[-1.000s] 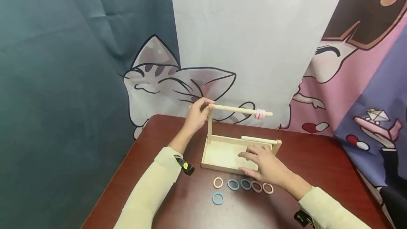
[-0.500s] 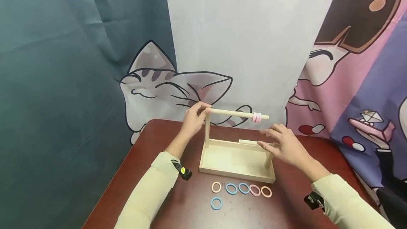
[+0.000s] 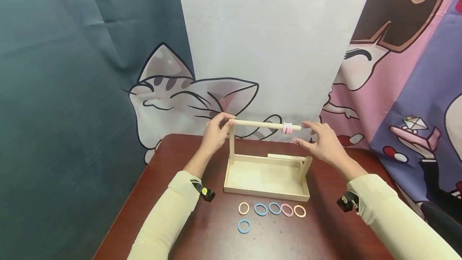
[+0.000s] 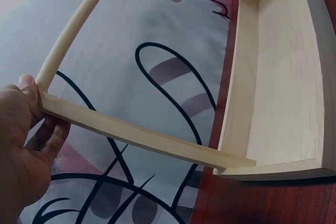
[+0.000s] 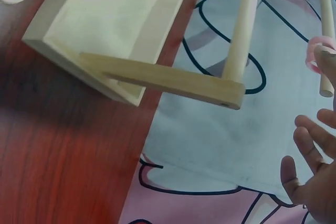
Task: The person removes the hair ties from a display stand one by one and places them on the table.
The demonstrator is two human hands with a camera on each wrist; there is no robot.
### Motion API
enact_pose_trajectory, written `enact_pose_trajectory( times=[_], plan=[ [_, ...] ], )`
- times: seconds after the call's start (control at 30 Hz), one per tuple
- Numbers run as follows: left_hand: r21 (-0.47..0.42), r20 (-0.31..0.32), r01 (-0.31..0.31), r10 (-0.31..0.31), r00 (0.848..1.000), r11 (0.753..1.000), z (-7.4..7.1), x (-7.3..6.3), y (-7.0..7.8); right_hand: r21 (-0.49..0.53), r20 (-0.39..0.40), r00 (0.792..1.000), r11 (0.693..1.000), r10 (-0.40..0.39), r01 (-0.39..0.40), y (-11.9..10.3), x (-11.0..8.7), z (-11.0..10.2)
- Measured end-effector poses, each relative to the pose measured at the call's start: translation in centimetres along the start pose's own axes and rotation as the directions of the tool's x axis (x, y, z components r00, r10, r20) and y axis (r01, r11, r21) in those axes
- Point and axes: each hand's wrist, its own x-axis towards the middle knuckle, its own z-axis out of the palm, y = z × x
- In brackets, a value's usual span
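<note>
A wooden stand has a shallow tray (image 3: pixel 265 192), a tall left post (image 3: pixel 232 147) and a short right post (image 3: pixel 305 169). My left hand (image 3: pixel 214 133) pinches the top of the tall post, where the upper rod (image 3: pixel 256 124) begins. Several pink rings (image 3: pixel 287 128) hang together on that rod near its free right end. Just right of this end is my right hand (image 3: pixel 325 141), thumb and fingers spread, holding nothing. In the right wrist view a finger of it overlaps the pink rings (image 5: pixel 313 61). From the short post a lower rod (image 3: pixel 286 157) runs leftward.
In front of the tray lie loose rings on the red-brown table (image 3: pixel 202 228): several in a row, among them a pink ring (image 3: pixel 286 210), and a blue ring (image 3: pixel 244 226) nearer me. A printed curtain (image 3: pixel 281 51) hangs right behind the table.
My right hand has risen from over the tray, past the short post, to the upper rod's free end. My left hand keeps its grip on the tall post. The camera view has shifted slightly.
</note>
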Motion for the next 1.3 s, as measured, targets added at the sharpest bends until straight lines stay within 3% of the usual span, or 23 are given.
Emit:
enact_pose_trajectory(
  times=[0.43,0.77,1.3],
  plan=[
    [-0.011,-0.013,-0.024,0.024,1.000,1.000,0.0,-0.2,-0.3,0.144,0.000,0.998,0.987,-0.070,0.069,-0.5,1.5,1.5],
    [-0.005,-0.012,-0.016,0.016,1.000,1.000,0.0,0.0,-0.5,0.107,-0.023,0.999,0.993,-0.044,0.046,-1.1,2.2,1.6],
    [-0.019,-0.007,-0.009,0.009,1.000,1.000,0.0,0.1,-0.5,0.102,-0.036,0.995,0.991,-0.088,0.091,-0.8,2.0,1.1]
  ],
)
